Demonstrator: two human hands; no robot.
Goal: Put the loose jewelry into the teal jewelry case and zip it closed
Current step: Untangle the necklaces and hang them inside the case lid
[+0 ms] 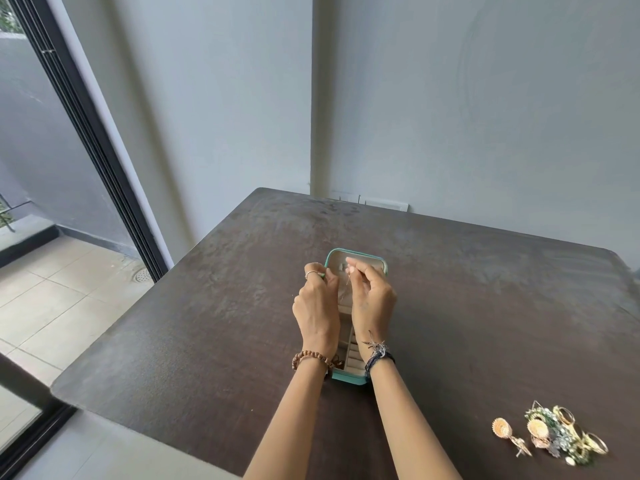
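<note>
The teal jewelry case (363, 257) lies open in the middle of the dark table, its cream lining and slotted compartments showing between my wrists. Both hands are over it. My right hand (372, 297) pinches a thin chain (347, 284) that hangs down into the case. My left hand (317, 303) has its fingers curled at the case's left rim, and what they hold is hidden. A heap of loose jewelry (554, 433), gold bangles, earrings and green pieces, lies at the table's near right.
The dark brown table (207, 289) stands against a grey wall, with its left and near edges in view. A glass sliding door (86, 133) and a tiled floor are to the left. White sockets (386, 205) sit on the wall behind the table.
</note>
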